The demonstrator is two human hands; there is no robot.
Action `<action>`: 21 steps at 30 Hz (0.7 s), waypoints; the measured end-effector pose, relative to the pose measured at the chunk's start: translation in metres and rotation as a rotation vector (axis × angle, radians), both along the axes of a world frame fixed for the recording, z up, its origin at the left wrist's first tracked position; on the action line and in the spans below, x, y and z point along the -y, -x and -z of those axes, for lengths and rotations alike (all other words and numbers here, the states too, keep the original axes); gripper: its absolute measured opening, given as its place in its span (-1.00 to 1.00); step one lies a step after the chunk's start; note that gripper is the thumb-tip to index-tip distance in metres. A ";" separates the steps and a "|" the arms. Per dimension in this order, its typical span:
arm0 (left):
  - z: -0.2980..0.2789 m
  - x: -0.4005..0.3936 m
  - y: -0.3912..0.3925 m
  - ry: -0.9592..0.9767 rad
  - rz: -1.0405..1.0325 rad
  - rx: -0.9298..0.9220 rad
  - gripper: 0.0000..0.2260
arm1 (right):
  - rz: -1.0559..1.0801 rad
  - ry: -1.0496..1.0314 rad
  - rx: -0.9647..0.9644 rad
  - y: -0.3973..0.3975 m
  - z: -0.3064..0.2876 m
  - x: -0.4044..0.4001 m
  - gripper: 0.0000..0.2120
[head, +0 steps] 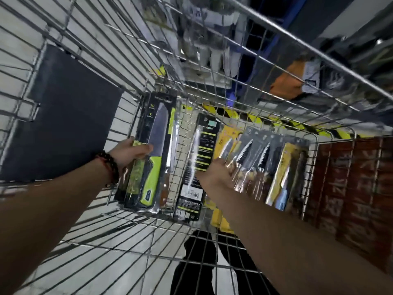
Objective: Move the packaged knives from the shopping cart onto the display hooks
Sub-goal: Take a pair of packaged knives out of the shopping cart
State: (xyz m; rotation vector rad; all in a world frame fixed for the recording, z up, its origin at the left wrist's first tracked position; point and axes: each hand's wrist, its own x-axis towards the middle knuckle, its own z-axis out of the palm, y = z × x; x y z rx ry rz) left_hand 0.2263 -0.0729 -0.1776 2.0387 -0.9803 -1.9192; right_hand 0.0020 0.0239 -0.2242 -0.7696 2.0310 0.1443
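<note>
At the far left a dark flat panel (63, 116) lies beyond the wire side of the shopping cart (212, 86), on the pale tiled floor (17, 26). Next comes the left hand (127, 153), with a beaded bracelet (110, 167) at its wrist, grasping a stack of packaged knives; its thumb lies across the front of the green-handled knife pack (153, 158). That pack's long axis runs up and down the view, the blade pointing toward the far end of the cart and the lime handle toward the person. Just to the right, on the cart's wire bottom, a black card pack (197, 167) lies back side up with a barcode near its close end, its long axis running the same way. The right hand (217, 173) reaches over it, fingers spread and loose onto the clear blisters of the serrated knife packs (255, 158); whether it grips one I cannot tell. Those packs lie side by side, blades pointing away. A yellow card pack (285, 173) follows. Farthest right, outside the cart, stand dark red cartons (353, 184).
</note>
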 end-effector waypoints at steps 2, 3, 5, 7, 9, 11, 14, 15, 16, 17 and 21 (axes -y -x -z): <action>0.004 0.000 -0.007 -0.013 0.012 -0.001 0.05 | -0.081 -0.032 -0.044 -0.005 0.001 0.002 -0.27; 0.002 0.000 -0.006 -0.020 0.017 -0.006 -0.01 | -0.100 -0.024 -0.056 -0.007 0.002 0.003 -0.37; -0.007 -0.002 0.001 -0.032 0.028 0.012 -0.40 | -0.114 -0.024 -0.060 -0.008 0.002 0.005 -0.55; -0.005 -0.003 0.002 -0.036 0.025 0.051 -0.66 | -0.088 -0.036 -0.013 -0.007 0.003 0.008 -0.63; -0.004 -0.003 0.001 -0.042 0.033 0.049 -0.70 | -0.016 0.022 0.091 -0.006 0.001 0.010 -0.75; -0.001 -0.001 -0.001 -0.048 0.029 0.054 -0.52 | 0.066 0.144 0.186 -0.007 -0.003 0.013 -0.80; 0.012 -0.002 -0.003 -0.026 0.026 0.052 -0.18 | 0.190 0.301 0.203 -0.008 -0.019 0.018 -0.67; 0.018 -0.003 -0.004 -0.022 0.048 0.065 -0.06 | 0.255 0.336 0.216 -0.006 -0.026 0.021 -0.65; 0.011 -0.004 0.005 -0.011 0.061 0.045 0.04 | 0.321 0.364 0.236 -0.004 -0.032 0.023 -0.63; 0.009 -0.004 0.009 -0.022 0.070 0.062 0.05 | 0.370 0.381 0.244 -0.002 -0.037 0.024 -0.62; -0.008 -0.012 0.043 -0.005 0.160 0.132 -0.15 | 0.421 0.398 0.303 0.002 -0.063 0.026 -0.62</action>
